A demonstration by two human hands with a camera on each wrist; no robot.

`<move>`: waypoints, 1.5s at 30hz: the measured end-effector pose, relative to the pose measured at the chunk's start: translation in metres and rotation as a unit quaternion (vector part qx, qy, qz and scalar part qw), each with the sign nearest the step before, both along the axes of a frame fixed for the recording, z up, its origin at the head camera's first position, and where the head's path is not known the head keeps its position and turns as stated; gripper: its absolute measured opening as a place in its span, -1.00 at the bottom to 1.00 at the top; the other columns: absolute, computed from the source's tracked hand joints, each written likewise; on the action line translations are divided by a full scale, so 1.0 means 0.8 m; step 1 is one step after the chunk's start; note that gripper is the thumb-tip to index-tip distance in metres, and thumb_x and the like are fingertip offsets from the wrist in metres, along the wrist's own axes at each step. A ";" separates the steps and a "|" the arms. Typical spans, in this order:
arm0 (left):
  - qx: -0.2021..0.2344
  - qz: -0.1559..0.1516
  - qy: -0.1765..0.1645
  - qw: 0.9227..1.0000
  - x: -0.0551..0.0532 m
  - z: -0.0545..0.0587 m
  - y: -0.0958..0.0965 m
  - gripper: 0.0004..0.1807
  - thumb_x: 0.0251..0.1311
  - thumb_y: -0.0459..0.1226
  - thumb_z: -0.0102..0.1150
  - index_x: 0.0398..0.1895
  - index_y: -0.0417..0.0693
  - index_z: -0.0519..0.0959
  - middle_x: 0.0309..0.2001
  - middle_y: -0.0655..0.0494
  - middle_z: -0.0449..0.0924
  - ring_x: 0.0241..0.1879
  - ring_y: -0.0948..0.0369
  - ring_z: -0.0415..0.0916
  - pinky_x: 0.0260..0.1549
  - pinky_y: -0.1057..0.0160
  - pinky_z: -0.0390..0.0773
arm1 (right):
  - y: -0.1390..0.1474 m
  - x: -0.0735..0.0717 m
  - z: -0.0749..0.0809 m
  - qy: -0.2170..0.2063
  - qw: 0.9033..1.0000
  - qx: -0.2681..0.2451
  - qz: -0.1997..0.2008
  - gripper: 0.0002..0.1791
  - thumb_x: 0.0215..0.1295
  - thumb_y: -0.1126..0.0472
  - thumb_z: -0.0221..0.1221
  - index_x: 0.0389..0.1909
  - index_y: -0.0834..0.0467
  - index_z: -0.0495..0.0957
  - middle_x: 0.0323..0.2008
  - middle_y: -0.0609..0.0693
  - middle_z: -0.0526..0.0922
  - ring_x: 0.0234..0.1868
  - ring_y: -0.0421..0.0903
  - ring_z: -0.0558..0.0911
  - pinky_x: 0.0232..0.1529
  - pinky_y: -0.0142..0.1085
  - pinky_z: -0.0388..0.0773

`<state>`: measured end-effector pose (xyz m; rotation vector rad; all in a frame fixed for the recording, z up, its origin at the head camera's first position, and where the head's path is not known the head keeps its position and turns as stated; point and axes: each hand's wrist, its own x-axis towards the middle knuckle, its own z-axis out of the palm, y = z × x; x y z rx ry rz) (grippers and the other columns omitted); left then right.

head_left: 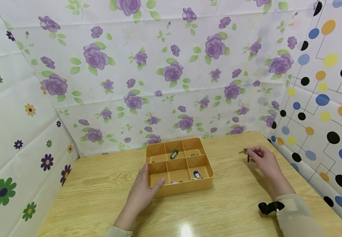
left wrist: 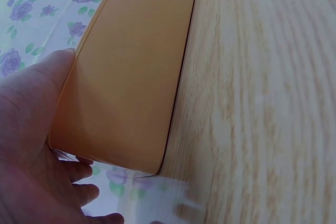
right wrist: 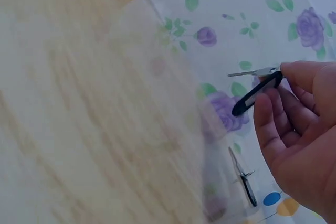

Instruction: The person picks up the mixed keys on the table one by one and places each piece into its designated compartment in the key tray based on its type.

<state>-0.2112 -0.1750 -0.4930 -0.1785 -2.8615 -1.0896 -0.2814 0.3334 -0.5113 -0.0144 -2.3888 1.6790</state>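
My right hand (head_left: 264, 163), at the right of the table, pinches a key (right wrist: 254, 72) with a black key tag (right wrist: 257, 94) between thumb and fingers, above the tabletop. On the left, my left hand (head_left: 142, 189) grips the front left corner of an orange compartment box (head_left: 185, 187), thumb at the front rim and fingers along the left side. Inside the box, a green key tag (head_left: 174, 154) leans in the back middle compartment. A blue key tag (head_left: 197, 174) lies in the front right one. Small metal keys (head_left: 192, 155) show at the back right; the front middle contents are partly hidden.
The wooden table (head_left: 230, 210) meets a flowered cloth wall (head_left: 147, 82) behind and a dotted cloth wall (head_left: 322, 98) at the right. A black wrist mount (head_left: 271, 207) sits at my right cuff. The tabletop is glossy and mirrors the key.
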 end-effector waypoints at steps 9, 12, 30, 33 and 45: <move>-0.001 0.002 0.003 1.000 0.003 0.001 0.002 0.23 0.48 0.32 0.27 0.82 -0.22 -0.12 0.75 -0.34 -0.06 0.72 -0.31 -0.09 0.55 -0.45 0.10 | -0.005 0.002 0.014 0.024 0.988 -0.123 0.092 -0.49 0.69 0.03 0.23 0.22 0.44 0.44 0.31 -0.10 0.70 0.11 -0.18 0.71 0.12 -0.36 0.71; -0.001 0.003 0.003 1.000 0.004 0.002 0.002 0.24 0.48 0.32 0.27 0.82 -0.22 -0.11 0.75 -0.36 -0.05 0.71 -0.32 -0.08 0.54 -0.46 0.11 | -0.007 0.003 0.017 0.022 0.985 -0.144 0.094 -0.52 0.69 0.06 0.24 0.23 0.42 0.46 0.25 -0.06 0.74 0.06 -0.16 0.72 0.15 -0.33 0.71; -0.001 0.001 0.000 1.000 0.001 0.001 0.000 0.23 0.49 0.31 0.27 0.83 -0.21 -0.13 0.77 -0.26 -0.10 0.73 -0.27 -0.13 0.58 -0.41 0.07 | -0.029 0.000 0.022 0.032 0.975 -0.200 0.093 -0.65 0.62 0.19 0.33 0.28 0.21 0.55 -0.06 -0.09 0.76 -0.08 -0.19 0.72 0.00 -0.40 0.71; -0.002 0.002 -0.005 1.000 0.001 0.001 0.000 0.24 0.48 0.33 0.25 0.83 -0.19 -0.14 0.78 -0.25 -0.11 0.74 -0.24 -0.14 0.59 -0.39 0.06 | -0.030 0.000 0.021 0.044 0.975 -0.188 0.114 -0.55 0.64 0.24 0.31 0.43 0.16 0.53 0.02 -0.05 0.74 -0.01 -0.19 0.72 0.03 -0.39 0.71; 0.001 -0.001 0.000 1.000 0.000 0.001 0.000 0.22 0.49 0.32 0.26 0.83 -0.20 -0.13 0.78 -0.24 -0.11 0.73 -0.27 -0.12 0.59 -0.40 0.07 | -0.050 0.003 0.021 0.026 0.984 -0.136 0.112 -0.54 0.63 0.21 0.32 0.44 0.16 0.54 0.09 0.03 0.61 0.01 -0.13 0.73 0.13 -0.28 0.73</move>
